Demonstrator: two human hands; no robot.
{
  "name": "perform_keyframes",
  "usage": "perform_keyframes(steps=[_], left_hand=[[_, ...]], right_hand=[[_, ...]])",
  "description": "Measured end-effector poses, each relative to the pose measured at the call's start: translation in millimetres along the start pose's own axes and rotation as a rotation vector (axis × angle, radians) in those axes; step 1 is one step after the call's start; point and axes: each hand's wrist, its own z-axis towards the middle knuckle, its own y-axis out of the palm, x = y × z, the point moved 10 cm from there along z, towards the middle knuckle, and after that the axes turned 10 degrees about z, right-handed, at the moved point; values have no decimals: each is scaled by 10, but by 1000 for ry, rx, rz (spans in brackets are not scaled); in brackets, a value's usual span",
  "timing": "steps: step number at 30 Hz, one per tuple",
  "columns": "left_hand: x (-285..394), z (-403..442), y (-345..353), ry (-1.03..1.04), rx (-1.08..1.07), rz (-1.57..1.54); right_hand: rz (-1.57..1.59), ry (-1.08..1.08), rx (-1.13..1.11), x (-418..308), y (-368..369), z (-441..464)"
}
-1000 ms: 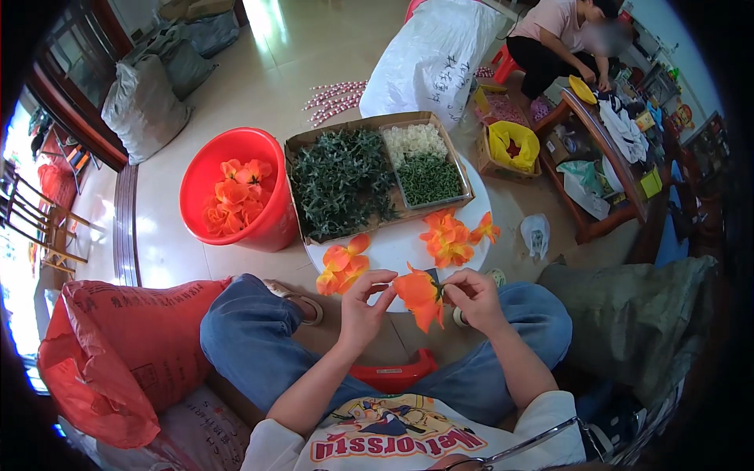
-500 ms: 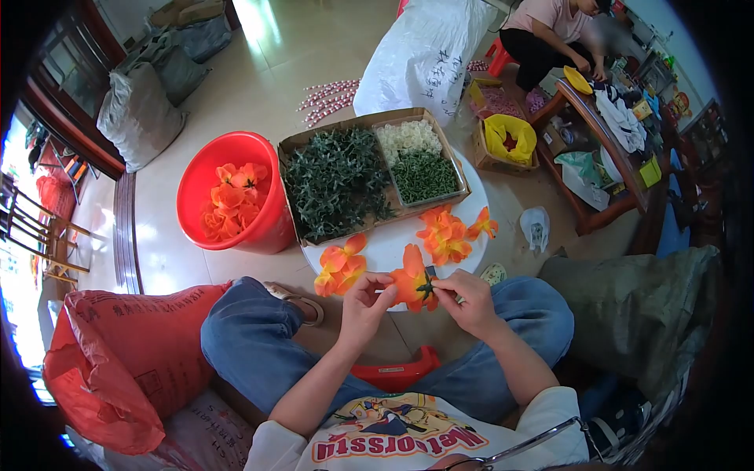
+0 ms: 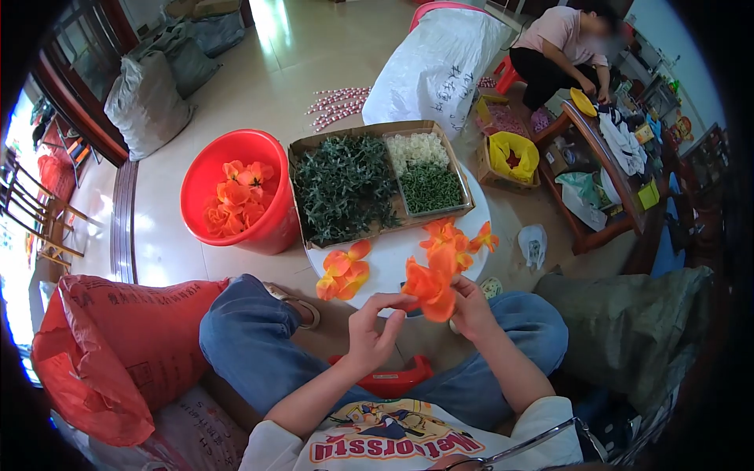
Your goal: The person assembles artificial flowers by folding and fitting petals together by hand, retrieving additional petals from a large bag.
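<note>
An orange artificial flower (image 3: pixel 430 289) is held up over the near edge of the white round table (image 3: pixel 381 276). My right hand (image 3: pixel 473 308) grips it from the right, its fingertips partly behind the petals. My left hand (image 3: pixel 377 326) is at the flower's left side, thumb and fingers apart, the fingertips close to the petals. Orange petals (image 3: pixel 343 271) lie on the table at the left, and more orange petals (image 3: pixel 445 235) lie behind the held flower. Beyond them sits a cardboard box (image 3: pixel 363 232) with dark green leaves (image 3: pixel 342 184) and a clear tray of white and green pieces (image 3: pixel 428 177).
A red bucket (image 3: pixel 271 228) with orange flowers stands left of the table. Sacks flank my legs, one red (image 3: pixel 141 337), one dark green (image 3: pixel 628 322). A large white bag (image 3: pixel 428 71) stands behind the box. Another person (image 3: pixel 554 47) sits at a wooden table (image 3: pixel 561 122) at the back right.
The flower has turned, so its petals face up and its green back no longer shows. My left hand's thumb and fingers have opened away from it. The view has shifted slightly.
</note>
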Motion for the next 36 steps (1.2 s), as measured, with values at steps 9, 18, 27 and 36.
perform_keyframes(steps=[9, 18, 27, 36], left_hand=[[17, 33, -144, -1, 136, 74], [-353, -130, 142, -357, -50, -373], [-269, -197, 450, -455, -235, -510], [-389, -193, 377, -555, -196, -544]], right_hand=[[278, 153, -73, 112, 221, -41], [249, 95, -92, 63, 264, -49], [42, 70, -134, 54, 225, -21], [83, 146, -122, 155, 149, -1]])
